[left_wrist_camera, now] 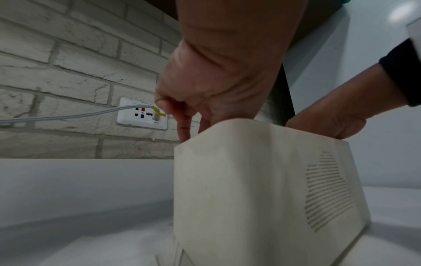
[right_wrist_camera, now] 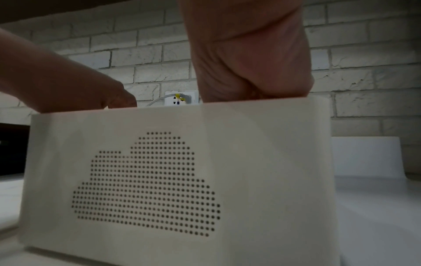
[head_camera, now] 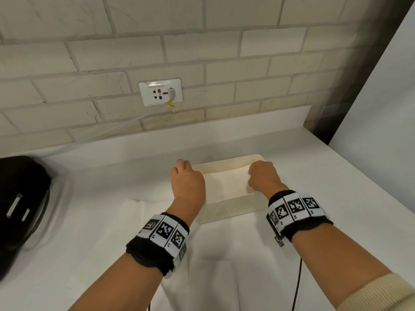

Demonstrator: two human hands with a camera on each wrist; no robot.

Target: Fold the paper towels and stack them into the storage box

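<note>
A cream storage box with a dotted cloud pattern stands on the white counter. A folded white paper towel lies inside it. My left hand reaches down at the towel's left end and my right hand at its right end. Both have curled fingers and seem to pinch the towel. The box wall hides the fingertips in the wrist views, for the left hand and the right hand alike. More flat paper towels lie on the counter in front of and left of the box.
A black appliance sits at the counter's left edge. On the brick wall behind is a socket plate with a grey cable plugged in. A white panel bounds the right side. A thin black cable runs under my right forearm.
</note>
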